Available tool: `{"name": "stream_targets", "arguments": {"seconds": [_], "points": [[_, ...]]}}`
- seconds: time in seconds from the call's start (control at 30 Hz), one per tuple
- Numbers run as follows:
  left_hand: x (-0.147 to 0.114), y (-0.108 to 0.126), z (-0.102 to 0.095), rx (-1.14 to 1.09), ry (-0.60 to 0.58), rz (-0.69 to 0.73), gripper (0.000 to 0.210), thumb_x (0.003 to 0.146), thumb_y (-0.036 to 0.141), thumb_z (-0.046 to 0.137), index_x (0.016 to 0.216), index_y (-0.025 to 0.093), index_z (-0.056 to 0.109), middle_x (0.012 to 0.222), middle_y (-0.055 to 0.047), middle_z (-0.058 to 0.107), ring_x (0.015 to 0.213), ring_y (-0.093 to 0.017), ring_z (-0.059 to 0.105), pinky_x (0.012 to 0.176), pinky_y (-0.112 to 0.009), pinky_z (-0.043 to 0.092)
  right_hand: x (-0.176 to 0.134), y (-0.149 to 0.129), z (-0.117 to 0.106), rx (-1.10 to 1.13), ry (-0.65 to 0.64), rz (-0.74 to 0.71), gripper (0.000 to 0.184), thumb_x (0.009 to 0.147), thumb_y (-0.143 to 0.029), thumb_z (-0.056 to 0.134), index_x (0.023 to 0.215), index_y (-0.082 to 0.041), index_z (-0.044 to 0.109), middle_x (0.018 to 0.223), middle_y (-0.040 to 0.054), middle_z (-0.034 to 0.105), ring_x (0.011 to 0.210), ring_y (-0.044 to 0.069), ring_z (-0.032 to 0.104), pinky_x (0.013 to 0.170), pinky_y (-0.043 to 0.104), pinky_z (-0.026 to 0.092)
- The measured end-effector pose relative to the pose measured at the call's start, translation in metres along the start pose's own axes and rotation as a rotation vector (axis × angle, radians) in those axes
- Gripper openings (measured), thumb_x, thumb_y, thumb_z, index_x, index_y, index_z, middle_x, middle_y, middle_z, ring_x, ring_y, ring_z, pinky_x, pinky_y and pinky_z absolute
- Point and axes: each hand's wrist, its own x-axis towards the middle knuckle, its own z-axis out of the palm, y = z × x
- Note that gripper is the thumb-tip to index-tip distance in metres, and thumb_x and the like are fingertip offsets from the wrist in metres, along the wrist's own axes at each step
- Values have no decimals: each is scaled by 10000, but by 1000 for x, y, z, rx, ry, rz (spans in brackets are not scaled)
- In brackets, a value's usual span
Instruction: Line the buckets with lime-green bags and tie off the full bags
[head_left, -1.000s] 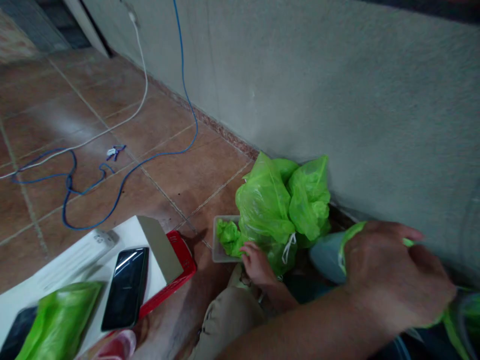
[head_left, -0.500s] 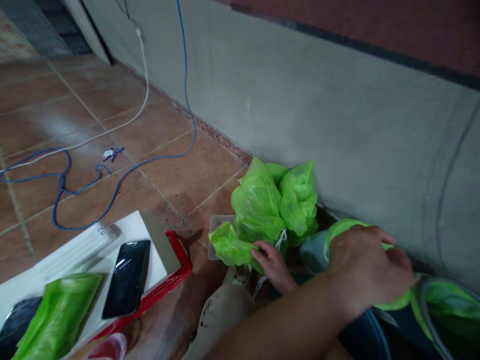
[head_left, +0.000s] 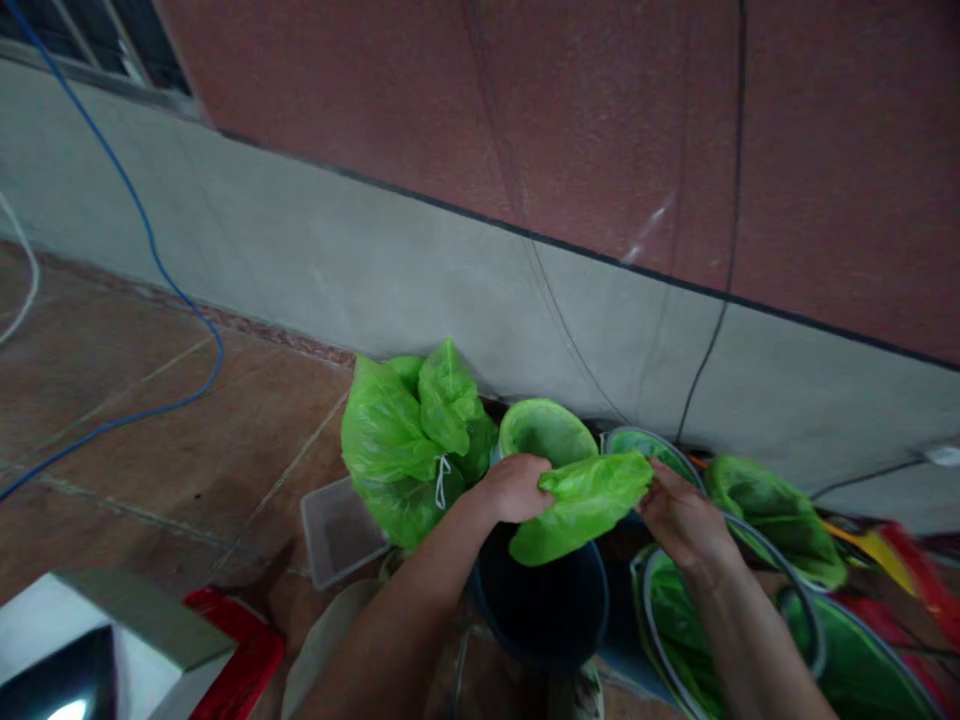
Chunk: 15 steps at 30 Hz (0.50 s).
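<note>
A crumpled bright-green plastic bag (head_left: 592,495) is stretched between my two hands. My left hand (head_left: 516,488) pinches its left end, and my right hand (head_left: 686,515) grips the opposite end. Directly below, the dark bucket (head_left: 544,620) stands on the floor with its mouth partly covered by the bag. Behind my left hand is a bucket lined in green (head_left: 547,425). Filled green bags (head_left: 390,430) lean together to the left, one showing a white tie (head_left: 442,480).
More green-lined buckets (head_left: 660,610) stand at the right, along with red and yellow items (head_left: 892,560). A clear plastic tub (head_left: 341,530) sits on the tiles beside the filled bags. At lower left is a white box (head_left: 142,620) in a red crate (head_left: 255,640). A blue cable (head_left: 150,240) crosses the left.
My view has swung right. The small green bag has moved from beside the filled bags to over the dark bucket. My left hand has left the bucket rims and now holds the bag too.
</note>
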Motion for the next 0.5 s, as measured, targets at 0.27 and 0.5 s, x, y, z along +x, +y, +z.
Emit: {"name": "stream_targets", "arguments": {"seconds": [0.27, 0.5], "points": [[21, 7, 28, -441, 203, -156, 347, 846, 421, 502, 645, 163, 620, 577, -20, 579, 605, -160, 536, 559, -271, 395, -31, 29, -2, -145, 41, -20, 638, 702, -546, 747, 1254, -296, 548, 1199, 43, 680, 1161, 243, 606, 926, 385, 512], [35, 2, 26, -735, 321, -269, 377, 807, 497, 607, 655, 160, 683, 662, -54, 683, 613, -176, 590, 604, -287, 442, -33, 25, -22, -222, -253, 30, 456, 615, -498, 813, 892, -155, 697, 805, 52, 746, 709, 224, 687, 688, 344, 546]]}}
